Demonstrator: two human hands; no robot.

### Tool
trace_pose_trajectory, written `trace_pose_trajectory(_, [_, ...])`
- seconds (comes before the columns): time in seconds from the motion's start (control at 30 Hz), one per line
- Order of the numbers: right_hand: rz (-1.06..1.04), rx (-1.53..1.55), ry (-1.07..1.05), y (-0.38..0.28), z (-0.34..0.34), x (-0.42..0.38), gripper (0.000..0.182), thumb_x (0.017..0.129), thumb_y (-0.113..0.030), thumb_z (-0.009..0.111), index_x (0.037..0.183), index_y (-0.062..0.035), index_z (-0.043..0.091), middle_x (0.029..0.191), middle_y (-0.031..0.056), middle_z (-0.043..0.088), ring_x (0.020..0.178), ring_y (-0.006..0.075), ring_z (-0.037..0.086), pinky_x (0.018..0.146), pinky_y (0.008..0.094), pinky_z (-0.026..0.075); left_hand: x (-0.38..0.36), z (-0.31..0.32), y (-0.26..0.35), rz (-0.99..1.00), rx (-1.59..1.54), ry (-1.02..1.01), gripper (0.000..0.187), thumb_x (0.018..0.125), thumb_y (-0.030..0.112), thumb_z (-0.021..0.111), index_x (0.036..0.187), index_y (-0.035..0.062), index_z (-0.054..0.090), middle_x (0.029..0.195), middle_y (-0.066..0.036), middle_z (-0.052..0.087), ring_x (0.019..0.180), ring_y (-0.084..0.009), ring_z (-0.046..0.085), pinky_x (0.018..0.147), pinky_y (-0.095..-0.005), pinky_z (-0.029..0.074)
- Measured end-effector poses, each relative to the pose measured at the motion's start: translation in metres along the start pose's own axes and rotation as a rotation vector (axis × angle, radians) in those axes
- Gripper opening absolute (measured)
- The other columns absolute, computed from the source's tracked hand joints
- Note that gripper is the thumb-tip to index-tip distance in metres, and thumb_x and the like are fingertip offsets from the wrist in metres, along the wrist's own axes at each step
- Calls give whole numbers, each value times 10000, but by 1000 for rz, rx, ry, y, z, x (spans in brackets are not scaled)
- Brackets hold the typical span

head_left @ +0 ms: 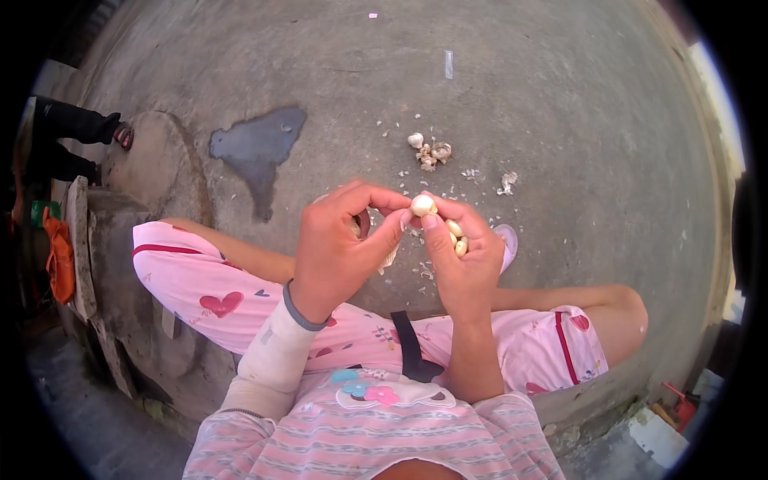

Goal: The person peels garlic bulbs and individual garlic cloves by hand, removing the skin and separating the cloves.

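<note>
Both hands meet over the lap: the left hand and right hand pinch one pale, round garlic clove between closed fingertips. The right hand's curled fingers also cup several small yellowish peeled cloves. Farther off on the grey concrete floor lies a little heap of papery garlic skins.

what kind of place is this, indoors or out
Probably outdoors, a yard or house front. The person sits over a bare concrete floor with a damp patch, and garlic skins lie scattered on it in daylight. Both hands hold a garlic clove.
</note>
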State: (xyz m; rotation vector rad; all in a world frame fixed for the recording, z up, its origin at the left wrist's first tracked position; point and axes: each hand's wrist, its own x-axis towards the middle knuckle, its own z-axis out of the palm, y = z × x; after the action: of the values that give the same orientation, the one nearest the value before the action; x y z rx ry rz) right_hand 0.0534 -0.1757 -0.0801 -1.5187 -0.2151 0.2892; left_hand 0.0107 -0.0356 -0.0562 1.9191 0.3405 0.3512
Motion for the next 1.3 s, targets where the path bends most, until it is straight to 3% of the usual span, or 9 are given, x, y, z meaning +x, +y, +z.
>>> trace_pose_trajectory(0.2, [-133,-48,0,11,3,-1,196,896,-69,650,1075,8,668,848,48,683,691,42,566,584,188,441,0,4,-2,54,74,43,29,756,23,652,777,12,635,694,-24,626,530,-82,471,484,-239,376])
trace_pose_trajectory(0.4, [251,705,-139,6,-10,1,195,947,-144,593,1071,4,621,888,142,683,532,28,477,447,166,358,11,1,-18,-216,-217,160,48,777,30,646,770,9,604,700,-17,593,568,-80,478,526,-229,382])
trace_pose_trajectory(0.5, [280,678,-108,8,-11,4,200,961,-177,570,1066,-12,610,888,150,680,476,12,395,399,166,286,9,-12,-30,-172,-204,-31,96,851,51,655,810,16,576,762,36,556,662,-16,445,571,-180,355])
trace_pose_trajectory(0.6, [289,666,-94,10,-9,6,197,958,-165,576,1074,-10,612,881,140,679,478,10,406,409,161,302,5,-1,-17,-74,-180,32,116,856,95,688,842,18,603,795,34,562,655,-15,444,563,-175,344])
trace_pose_trajectory(0.7, [239,585,-78,9,-5,6,198,954,-157,581,1080,-8,617,852,110,677,480,6,411,411,157,302,5,-4,-4,-24,-150,-102,97,839,77,697,887,19,637,819,30,576,627,-14,444,538,-179,342])
trace_pose_trajectory(0.8, [205,522,-98,10,-5,3,197,949,-147,588,1078,-2,626,831,85,678,495,1,426,413,156,307,6,2,-3,-1,-11,-59,92,765,49,694,856,34,685,758,-15,635,534,-56,432,479,-219,338])
trace_pose_trajectory(1.0, [173,448,-58,7,-2,1,200,949,-148,592,1060,14,631,811,67,680,505,-3,437,415,156,310,2,4,-8,-40,-64,-21,99,737,39,692,836,38,689,741,-19,649,523,-42,432,459,-224,328])
trace_pose_trajectory(1.1, [157,482,-60,7,-1,1,203,950,-152,591,1058,15,633,796,59,677,506,-3,437,416,156,310,2,1,-8,-77,-66,-86,87,805,4,666,892,8,661,769,27,624,590,5,437,523,-172,337])
trace_pose_trajectory(1.3, [126,361,-77,11,-2,-1,205,952,-158,590,1053,15,632,789,59,677,508,0,444,423,157,315,2,-3,1,-95,15,-134,107,817,9,654,922,0,668,740,42,633,586,15,421,521,-169,334])
